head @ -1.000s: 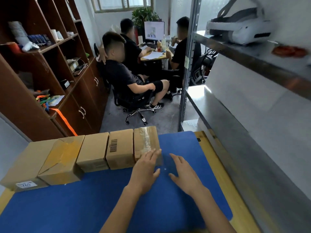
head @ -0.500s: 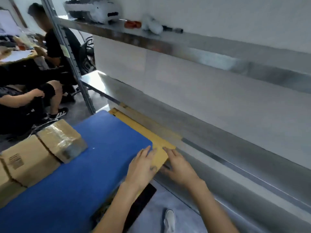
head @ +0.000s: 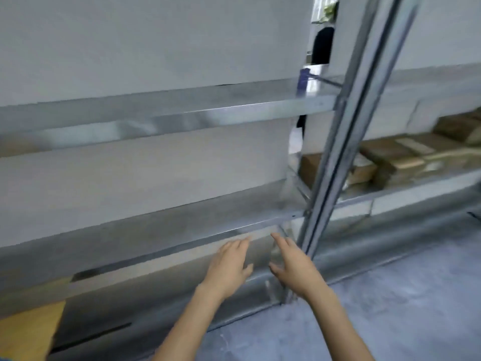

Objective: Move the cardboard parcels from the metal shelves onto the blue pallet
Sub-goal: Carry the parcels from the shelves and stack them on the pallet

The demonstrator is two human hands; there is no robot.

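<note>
Before the lower metal shelf (head: 182, 225), left hand (head: 230, 267) and right hand (head: 294, 264) hover side by side, fingers spread, holding nothing. Cardboard parcels (head: 406, 155) lie blurred on the shelf right of the upright post (head: 346, 131).

Brown cardboard parcels (head: 406, 155), blurred, lie flat and crowded together on the lower metal shelf (head: 390, 198) at right, behind the slanting upright post; several bear pale tape strips.
</note>
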